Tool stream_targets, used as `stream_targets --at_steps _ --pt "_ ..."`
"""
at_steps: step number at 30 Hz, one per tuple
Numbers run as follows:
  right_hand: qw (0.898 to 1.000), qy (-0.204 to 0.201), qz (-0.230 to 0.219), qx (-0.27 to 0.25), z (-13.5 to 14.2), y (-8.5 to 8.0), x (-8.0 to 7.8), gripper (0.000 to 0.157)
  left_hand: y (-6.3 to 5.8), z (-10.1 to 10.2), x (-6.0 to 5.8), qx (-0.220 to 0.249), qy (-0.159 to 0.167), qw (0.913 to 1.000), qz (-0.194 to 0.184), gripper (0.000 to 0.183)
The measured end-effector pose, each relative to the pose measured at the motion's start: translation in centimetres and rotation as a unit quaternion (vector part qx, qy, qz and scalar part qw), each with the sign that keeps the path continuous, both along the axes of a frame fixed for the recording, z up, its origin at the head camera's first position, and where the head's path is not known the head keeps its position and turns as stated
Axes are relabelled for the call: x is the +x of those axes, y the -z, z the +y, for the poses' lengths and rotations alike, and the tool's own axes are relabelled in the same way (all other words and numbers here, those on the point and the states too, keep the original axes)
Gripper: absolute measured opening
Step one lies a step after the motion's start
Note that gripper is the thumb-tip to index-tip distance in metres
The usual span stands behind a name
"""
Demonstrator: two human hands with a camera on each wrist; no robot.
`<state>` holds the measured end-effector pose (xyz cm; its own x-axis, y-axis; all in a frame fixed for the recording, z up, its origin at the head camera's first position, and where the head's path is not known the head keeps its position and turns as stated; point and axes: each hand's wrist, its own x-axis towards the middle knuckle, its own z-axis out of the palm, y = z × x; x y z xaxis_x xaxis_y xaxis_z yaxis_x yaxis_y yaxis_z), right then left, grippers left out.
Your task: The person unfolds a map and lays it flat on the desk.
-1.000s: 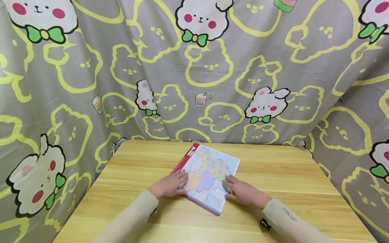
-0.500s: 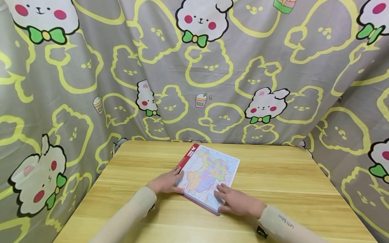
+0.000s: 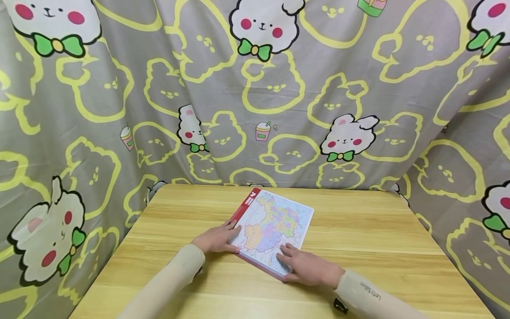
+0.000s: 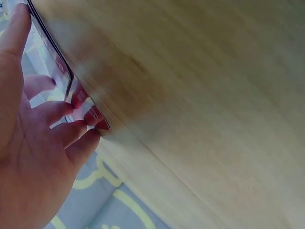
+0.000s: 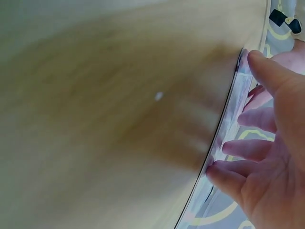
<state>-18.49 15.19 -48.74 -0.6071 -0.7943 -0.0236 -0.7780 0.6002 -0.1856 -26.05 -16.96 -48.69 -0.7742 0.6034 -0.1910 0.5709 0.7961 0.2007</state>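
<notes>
A flat rectangular board printed with a coloured map (image 3: 271,226) lies turned at an angle on the table, a red band along its left side. At its left edge rests my left hand (image 3: 217,238), fingers spread along the side and thumb by the near left corner. In the left wrist view, the fingertips of my left hand (image 4: 47,124) touch the red-printed edge. My right hand (image 3: 312,266) lies at the near right part of the board, thumb low by the corner. The right wrist view shows spread fingers of my right hand (image 5: 267,143) against the board's edge (image 5: 226,119).
The wooden table (image 3: 366,239) extends around the board on all sides. A grey curtain (image 3: 223,79) with yellow outlines and white cartoon animals hangs behind it and at both sides.
My right hand has moved from the board's right edge toward its near right corner. My left hand has slid slightly left along the left edge. The board has hardly shifted.
</notes>
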Motion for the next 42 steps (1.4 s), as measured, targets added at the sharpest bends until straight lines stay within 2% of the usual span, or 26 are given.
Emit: stream_targets --at_steps 14,22,42 --pt "0.999 0.027 -0.012 0.035 -0.3 -0.1 0.2 0.067 -0.3 0.1 0.0 -0.013 0.009 0.9999 0.003 0.090" --pt "0.999 0.020 0.009 0.028 -0.1 0.0 0.4 0.067 -0.6 0.4 0.3 -0.015 0.007 0.9999 0.000 0.090" --pt "0.999 0.016 0.003 0.042 0.5 0.1 0.2 0.064 -0.5 0.4 1.4 -0.028 0.012 0.9994 0.018 0.085"
